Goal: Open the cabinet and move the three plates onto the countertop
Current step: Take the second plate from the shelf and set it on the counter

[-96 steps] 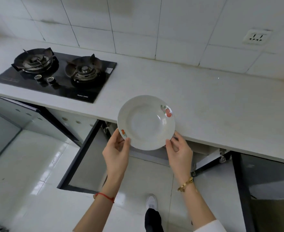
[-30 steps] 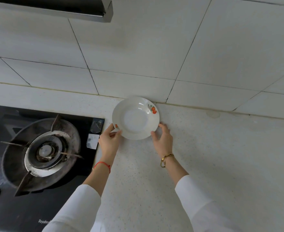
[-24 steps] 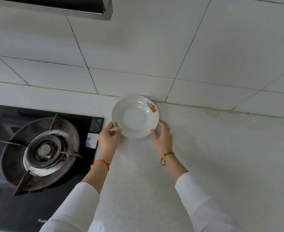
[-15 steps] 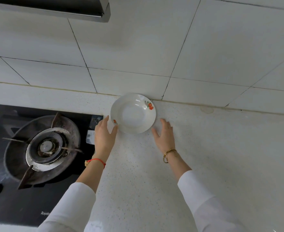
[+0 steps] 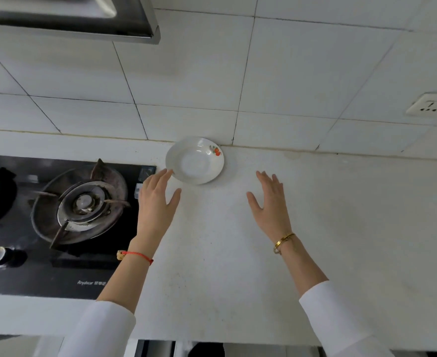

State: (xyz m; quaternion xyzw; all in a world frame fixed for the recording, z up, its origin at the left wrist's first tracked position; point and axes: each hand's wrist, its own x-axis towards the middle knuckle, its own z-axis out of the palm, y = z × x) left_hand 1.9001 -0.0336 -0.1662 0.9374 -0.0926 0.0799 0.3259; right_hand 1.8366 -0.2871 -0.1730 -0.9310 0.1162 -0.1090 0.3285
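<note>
Bright, even, diffuse light; the plate casts a soft shadow to its right on the countertop; tile lines bow at the edges; glare streaks the range hood.

Bare desk lies open right of the plate; the stove blocks the left, the tiled wall behind.

Plate: glossy white glazed ceramic. Countertop: matt speckled stone. Hob: glossy black glass. Wall tiles: smooth, satin.
</note>
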